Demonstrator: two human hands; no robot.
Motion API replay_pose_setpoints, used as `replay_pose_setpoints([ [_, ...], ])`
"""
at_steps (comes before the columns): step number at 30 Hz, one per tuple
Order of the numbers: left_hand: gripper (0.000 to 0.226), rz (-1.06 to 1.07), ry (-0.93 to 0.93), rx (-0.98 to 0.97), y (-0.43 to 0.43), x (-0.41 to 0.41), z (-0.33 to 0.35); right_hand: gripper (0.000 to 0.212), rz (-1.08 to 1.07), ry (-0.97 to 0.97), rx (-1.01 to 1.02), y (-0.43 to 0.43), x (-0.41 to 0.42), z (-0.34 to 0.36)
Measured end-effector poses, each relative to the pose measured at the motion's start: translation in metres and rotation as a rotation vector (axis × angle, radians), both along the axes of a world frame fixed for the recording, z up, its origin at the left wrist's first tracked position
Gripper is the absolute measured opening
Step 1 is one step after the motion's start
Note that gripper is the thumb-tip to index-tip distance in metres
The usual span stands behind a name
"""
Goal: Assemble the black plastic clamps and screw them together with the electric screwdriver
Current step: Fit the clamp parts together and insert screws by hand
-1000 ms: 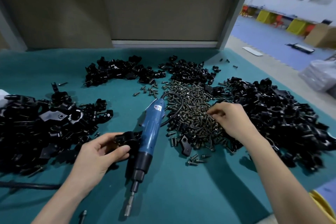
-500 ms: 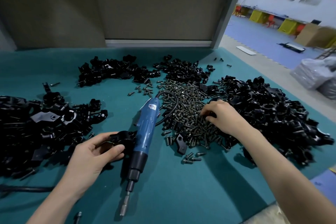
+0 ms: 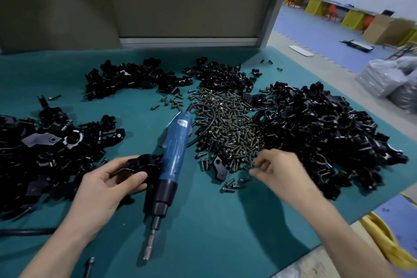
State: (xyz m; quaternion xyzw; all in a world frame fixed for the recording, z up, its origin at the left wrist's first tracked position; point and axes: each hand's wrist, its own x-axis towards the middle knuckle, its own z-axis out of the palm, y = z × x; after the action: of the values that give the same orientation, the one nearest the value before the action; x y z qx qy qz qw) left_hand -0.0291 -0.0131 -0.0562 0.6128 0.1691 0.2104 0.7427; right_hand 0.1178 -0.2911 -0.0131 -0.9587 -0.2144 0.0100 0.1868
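My left hand (image 3: 106, 189) grips a black plastic clamp (image 3: 144, 165) just left of the blue electric screwdriver (image 3: 171, 158), which lies on the green mat with its bit pointing toward me. My right hand (image 3: 282, 170) hovers at the near edge of the screw pile (image 3: 228, 126), its fingertips pinching a small dark screw (image 3: 251, 166). A loose black clamp piece (image 3: 218, 168) lies between the screwdriver and my right hand.
Heaps of black clamp parts lie at the left (image 3: 45, 149), at the back (image 3: 128, 79) and at the right (image 3: 327, 133). A black cable (image 3: 22, 231) runs along the mat's near left. The mat's edge (image 3: 361, 214) drops off at the right.
My right hand has drawn back from the middle of the screw pile toward me, now with a screw pinched in its fingertips. The left hand keeps its hold on the clamp.
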Motion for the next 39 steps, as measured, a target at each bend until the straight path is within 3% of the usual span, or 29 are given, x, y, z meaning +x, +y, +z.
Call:
replay_pose_setpoints([
  [5,0.027,0.008,-0.011,0.007,-0.001,0.000,-0.001,0.011,-0.059,-0.102,0.120,0.012,-0.020,-0.027],
  [9,0.029,-0.001,-0.009,0.039,0.003,-0.001,-0.005,0.013,-0.031,-0.034,0.176,0.004,-0.025,-0.027],
  [13,0.052,-0.025,0.007,0.062,0.008,-0.001,-0.010,0.018,-0.110,-0.057,0.181,-0.022,-0.024,-0.012],
  [19,0.040,-0.028,0.000,0.060,0.007,0.001,-0.014,0.011,-0.246,-0.073,0.306,-0.052,-0.011,0.004],
  [28,0.029,-0.011,-0.015,0.042,0.005,0.003,-0.012,0.008,-0.219,-0.134,0.055,-0.031,-0.014,-0.016],
  [39,0.035,-0.026,-0.009,0.028,0.002,0.001,-0.007,0.018,-0.293,-0.146,-0.067,-0.017,-0.025,-0.024],
])
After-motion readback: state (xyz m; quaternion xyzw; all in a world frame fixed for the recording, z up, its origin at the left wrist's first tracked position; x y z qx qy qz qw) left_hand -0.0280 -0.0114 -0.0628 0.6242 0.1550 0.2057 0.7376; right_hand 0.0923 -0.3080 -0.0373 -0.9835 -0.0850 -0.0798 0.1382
